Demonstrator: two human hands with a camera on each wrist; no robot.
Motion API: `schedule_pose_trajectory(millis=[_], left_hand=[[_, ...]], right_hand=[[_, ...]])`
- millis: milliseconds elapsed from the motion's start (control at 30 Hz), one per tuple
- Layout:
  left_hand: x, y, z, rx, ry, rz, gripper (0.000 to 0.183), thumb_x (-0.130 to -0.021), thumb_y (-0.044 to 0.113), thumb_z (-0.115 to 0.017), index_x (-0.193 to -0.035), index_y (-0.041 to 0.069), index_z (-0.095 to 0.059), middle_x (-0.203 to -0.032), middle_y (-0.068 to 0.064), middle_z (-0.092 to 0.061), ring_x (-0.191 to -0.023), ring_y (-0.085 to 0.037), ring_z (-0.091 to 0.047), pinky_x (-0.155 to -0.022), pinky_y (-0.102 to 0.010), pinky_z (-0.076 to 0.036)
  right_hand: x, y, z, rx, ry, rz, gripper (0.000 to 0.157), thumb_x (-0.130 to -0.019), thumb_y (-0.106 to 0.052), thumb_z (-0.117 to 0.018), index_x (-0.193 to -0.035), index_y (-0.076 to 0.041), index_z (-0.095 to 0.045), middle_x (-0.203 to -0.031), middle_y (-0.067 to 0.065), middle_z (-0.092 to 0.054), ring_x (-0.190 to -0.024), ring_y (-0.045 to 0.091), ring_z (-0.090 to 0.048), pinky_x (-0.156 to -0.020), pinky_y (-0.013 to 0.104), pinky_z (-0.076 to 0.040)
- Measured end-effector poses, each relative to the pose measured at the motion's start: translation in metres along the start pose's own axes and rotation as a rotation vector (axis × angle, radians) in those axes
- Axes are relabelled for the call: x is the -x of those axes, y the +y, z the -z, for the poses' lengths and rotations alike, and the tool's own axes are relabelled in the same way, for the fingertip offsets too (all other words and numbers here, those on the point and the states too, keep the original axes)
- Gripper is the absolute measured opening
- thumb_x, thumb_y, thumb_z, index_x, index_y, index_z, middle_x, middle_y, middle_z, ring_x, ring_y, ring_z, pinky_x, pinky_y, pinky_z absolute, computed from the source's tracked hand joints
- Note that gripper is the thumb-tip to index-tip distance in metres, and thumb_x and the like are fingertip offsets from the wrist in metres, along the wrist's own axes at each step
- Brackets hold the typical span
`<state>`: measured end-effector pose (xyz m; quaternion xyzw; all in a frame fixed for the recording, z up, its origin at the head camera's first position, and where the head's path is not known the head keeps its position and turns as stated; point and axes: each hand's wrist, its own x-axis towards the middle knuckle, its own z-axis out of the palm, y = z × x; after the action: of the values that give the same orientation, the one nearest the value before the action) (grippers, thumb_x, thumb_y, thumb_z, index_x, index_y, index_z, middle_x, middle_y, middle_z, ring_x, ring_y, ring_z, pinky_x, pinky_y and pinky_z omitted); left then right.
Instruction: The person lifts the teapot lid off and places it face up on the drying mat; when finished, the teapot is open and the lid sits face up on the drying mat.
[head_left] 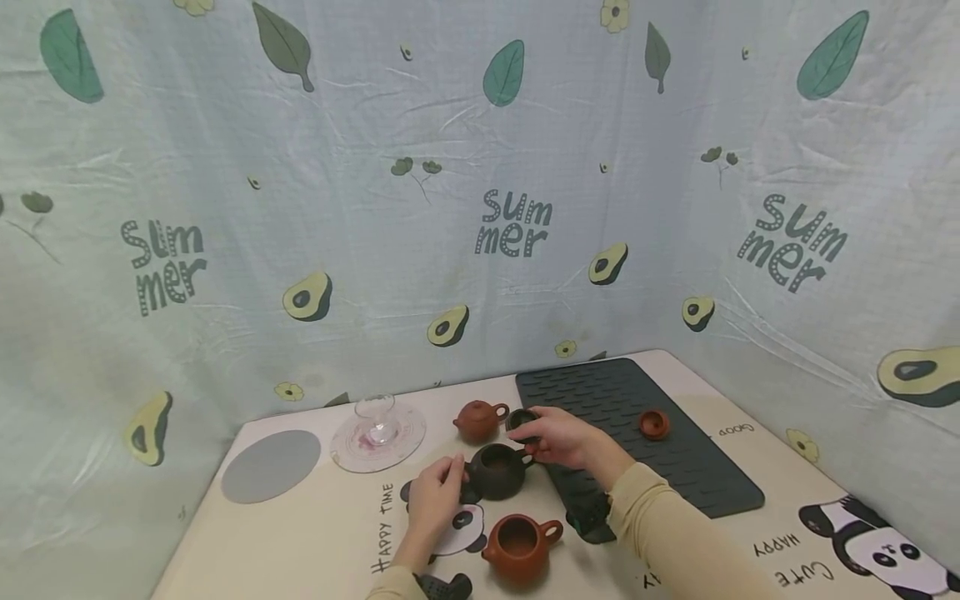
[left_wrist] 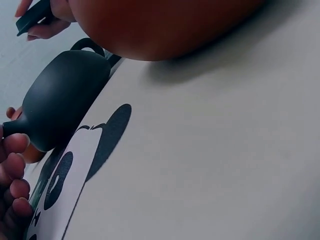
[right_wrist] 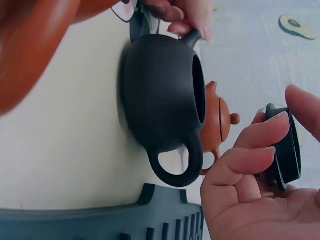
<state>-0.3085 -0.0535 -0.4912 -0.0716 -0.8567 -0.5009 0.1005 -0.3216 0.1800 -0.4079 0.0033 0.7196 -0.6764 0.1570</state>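
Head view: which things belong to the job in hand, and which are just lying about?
In the job:
black teapot, touched by the left hand
black lid, held in the right hand

Apparently lying about:
lidless reddish teapot
lidded reddish teapot
reddish lid on dark mat
glass cup on round coaster
grey disc

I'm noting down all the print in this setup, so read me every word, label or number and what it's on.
"SUMMER", three times: hanging cloth
"HAPPY TIME": tabletop, left of the left hand
"GOOD": tabletop, right of the dark mat
"HAPPY": tabletop, near the right-hand panda
"CUTE": tabletop, same spot
Mark beside the right sleeve: too hidden to read
Patterned coaster: too small to read
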Motion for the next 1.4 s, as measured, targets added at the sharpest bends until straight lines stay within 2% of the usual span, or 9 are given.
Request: schedule_pose_trajectory(millis=[133, 267, 367, 467, 567, 700, 800, 1133, 1400], left_hand=[[0.0, 0.001, 0.0, 0.001, 0.0, 0.001, 0.035, -0.109, 0.031, -0.051, -0.082, 0.013, -0.066, -0.074, 0.002, -0.056, -0.074, -0.016, -0.051, -0.069, -0.036, -0.038], [0.0, 0.001, 0.0, -0.003, 0.0, 0.002, 0.035, -0.109, 0.03, -0.051, -0.082, 0.013, -0.065, -0.074, 0.002, -0.056, -0.074, -0.016, -0.051, -0.069, -0.036, -0.038], [0.0, 0.001, 0.0, -0.006, 0.001, 0.004, 0.035, -0.109, 0.031, -0.051, -0.082, 0.014, -0.065, -0.074, 0.002, -0.056, -0.074, -0.016, -0.051, -0.069, -0.036, -0.038], [0.0, 0.0, -0.001, -0.01, 0.003, 0.013, 0.035, -0.109, 0.032, -0.051, -0.082, 0.014, -0.065, -0.074, 0.002, -0.056, -0.075, -0.016, -0.051, -0.069, -0.036, -0.038], [-0.001, 0.0, -0.002, -0.013, 0.005, 0.026, 0.034, -0.109, 0.031, -0.052, -0.081, 0.015, -0.065, -0.074, 0.002, -0.056, -0.075, -0.017, -0.051, -0.069, -0.036, -0.038], [-0.002, 0.0, -0.004, -0.014, 0.007, 0.036, 0.033, -0.108, 0.03, -0.052, -0.081, 0.016, -0.064, -0.074, 0.003, -0.056, -0.076, -0.017, -0.051, -0.069, -0.035, -0.038], [-0.003, 0.001, -0.004, -0.019, 0.01, 0.034, 0.033, -0.108, 0.03, -0.052, -0.081, 0.016, -0.065, -0.074, 0.003, -0.056, -0.075, -0.016, -0.051, -0.068, -0.035, -0.038], [-0.002, 0.003, -0.002, -0.018, 0.009, 0.021, 0.033, -0.108, 0.028, -0.053, -0.081, 0.015, -0.065, -0.073, 0.002, -0.056, -0.074, -0.017, -0.051, -0.069, -0.035, -0.038], [-0.001, 0.001, -0.002, -0.014, 0.01, 0.024, 0.034, -0.108, 0.032, -0.053, -0.081, 0.015, -0.065, -0.073, 0.003, -0.056, -0.075, -0.016, -0.051, -0.069, -0.035, -0.037]], right_hand=[[0.0, -0.001, 0.003, 0.015, 0.021, 0.003, 0.058, -0.088, -0.012, -0.078, -0.135, 0.001, -0.048, -0.105, 0.012, -0.061, -0.071, 0.016, -0.057, -0.063, 0.029, -0.045], [0.001, -0.002, 0.006, 0.023, 0.033, -0.003, 0.071, -0.087, -0.01, -0.08, -0.145, 0.002, -0.041, -0.103, 0.012, -0.062, -0.072, 0.017, -0.057, -0.063, 0.03, -0.045], [0.001, -0.001, 0.009, 0.032, 0.038, 0.001, 0.073, -0.086, -0.01, -0.08, -0.146, 0.002, -0.04, -0.102, 0.012, -0.062, -0.074, 0.018, -0.056, -0.065, 0.031, -0.046], [0.0, 0.0, 0.012, 0.042, 0.041, 0.003, 0.068, -0.086, -0.01, -0.081, -0.141, 0.002, -0.044, -0.102, 0.012, -0.062, -0.075, 0.018, -0.056, -0.064, 0.031, -0.045], [-0.001, 0.001, 0.015, 0.054, 0.044, -0.002, 0.076, -0.087, -0.012, -0.081, -0.148, 0.002, -0.038, -0.102, 0.013, -0.063, -0.074, 0.018, -0.056, -0.064, 0.03, -0.045], [0.0, 0.002, 0.016, 0.082, 0.058, -0.014, 0.097, -0.087, -0.014, -0.081, -0.158, 0.005, -0.018, -0.104, 0.013, -0.064, -0.072, 0.017, -0.056, -0.067, 0.032, -0.048], [0.001, 0.003, 0.017, 0.099, 0.071, -0.025, 0.103, -0.087, -0.014, -0.081, -0.16, 0.006, -0.011, -0.106, 0.014, -0.065, -0.074, 0.018, -0.058, -0.07, 0.034, -0.049], [0.004, 0.005, 0.022, 0.105, 0.137, -0.037, 0.101, -0.087, -0.016, -0.081, -0.159, 0.006, -0.014, -0.124, 0.02, -0.06, -0.084, 0.023, -0.063, -0.076, 0.037, -0.052], [0.004, 0.005, 0.022, 0.115, 0.156, -0.042, 0.105, -0.085, -0.016, -0.082, -0.16, 0.005, -0.01, -0.129, 0.019, -0.057, -0.079, 0.019, -0.058, -0.073, 0.035, -0.051]])
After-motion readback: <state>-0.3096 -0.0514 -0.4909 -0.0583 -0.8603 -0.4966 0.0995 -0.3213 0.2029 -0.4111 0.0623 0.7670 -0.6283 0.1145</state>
